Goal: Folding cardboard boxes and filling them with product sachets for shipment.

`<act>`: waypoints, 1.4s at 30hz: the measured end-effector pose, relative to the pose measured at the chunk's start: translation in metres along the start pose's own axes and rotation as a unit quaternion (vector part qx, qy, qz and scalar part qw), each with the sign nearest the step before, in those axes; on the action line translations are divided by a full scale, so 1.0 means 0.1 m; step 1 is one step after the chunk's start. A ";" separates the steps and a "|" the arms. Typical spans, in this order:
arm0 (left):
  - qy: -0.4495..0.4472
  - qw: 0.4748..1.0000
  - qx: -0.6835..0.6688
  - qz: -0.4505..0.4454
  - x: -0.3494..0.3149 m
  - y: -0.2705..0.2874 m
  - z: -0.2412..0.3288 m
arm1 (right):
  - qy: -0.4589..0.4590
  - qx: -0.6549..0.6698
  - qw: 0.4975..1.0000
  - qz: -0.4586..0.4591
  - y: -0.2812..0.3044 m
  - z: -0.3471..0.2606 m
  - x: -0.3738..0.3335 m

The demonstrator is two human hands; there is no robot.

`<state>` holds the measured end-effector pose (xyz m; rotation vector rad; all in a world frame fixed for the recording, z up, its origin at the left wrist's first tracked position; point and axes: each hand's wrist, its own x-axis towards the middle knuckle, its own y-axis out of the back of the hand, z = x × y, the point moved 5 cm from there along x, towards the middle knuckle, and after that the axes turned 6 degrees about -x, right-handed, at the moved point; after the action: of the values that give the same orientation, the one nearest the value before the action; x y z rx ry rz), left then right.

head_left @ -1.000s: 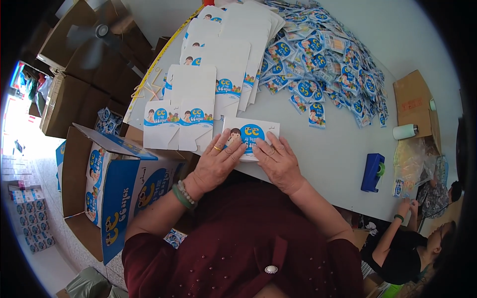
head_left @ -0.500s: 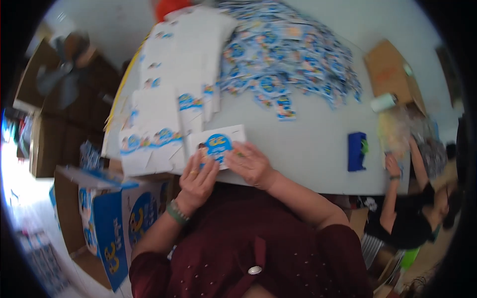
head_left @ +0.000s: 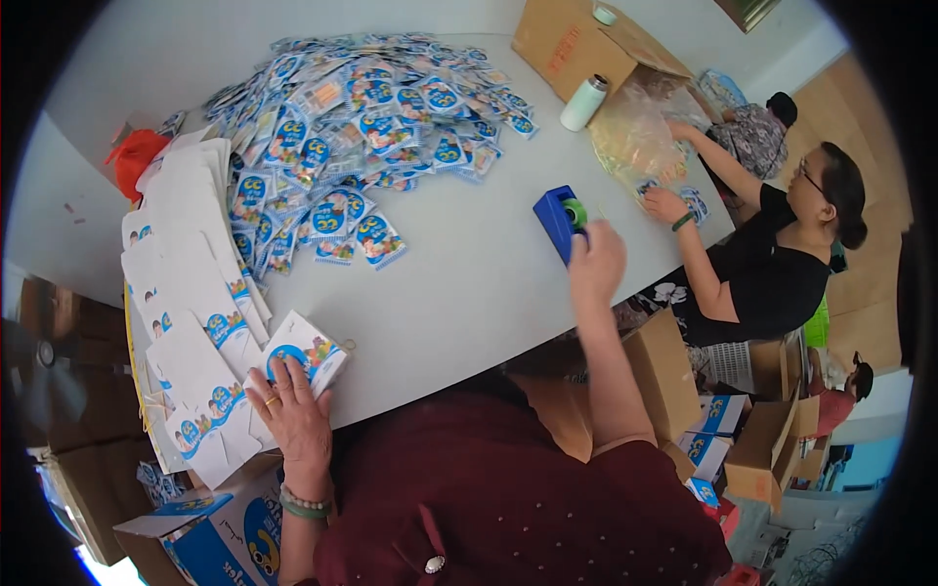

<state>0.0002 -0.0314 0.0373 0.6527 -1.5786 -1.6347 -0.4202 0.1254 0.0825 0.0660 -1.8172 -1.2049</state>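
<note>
My left hand (head_left: pixel 291 410) lies with fingers spread over a small white and blue printed carton (head_left: pixel 319 344) at the table's near left. The carton rests flat, partly covered by my fingers. Out to the right, my right hand (head_left: pixel 599 262) is curled at the near end of a blue tape dispenser (head_left: pixel 555 223) with a green roll in it. Its fingertips are partly hidden, and whether tape is between them cannot be made out. Beside my left hand are overlapping flat white cartons (head_left: pixel 195 322) with blue printed edges.
A heap of small blue and clear packets (head_left: pixel 362 127) covers the table's far side. At right, a co-worker (head_left: pixel 772 254) handles packets by a clear plastic bag (head_left: pixel 640 137). A pale green bottle (head_left: pixel 584 104) and a cardboard box (head_left: pixel 576 49) stand behind. Open boxes (head_left: pixel 664 376) sit below the table edge.
My right hand has left the small carton and reached right to the tape dispenser. My left hand stays on the carton. The view has turned rightward, showing more of the co-worker.
</note>
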 end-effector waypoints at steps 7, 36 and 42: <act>-0.006 0.999 0.025 0.046 0.07 -0.11 0.09 | -0.340 0.273 0.877 -0.200 -0.65 1.20 -0.21; -0.015 0.997 0.053 0.057 0.04 -0.13 0.05 | -0.534 0.596 0.597 -0.056 -0.72 1.10 -0.75; -0.055 0.991 -0.064 0.100 -0.06 0.02 -0.08 | -0.479 0.530 0.647 -0.268 -0.80 1.16 -0.73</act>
<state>0.0106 -0.0317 0.0375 0.3296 -1.5465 -1.6276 -0.4935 0.2013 -0.0363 0.8168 -3.4423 -0.2247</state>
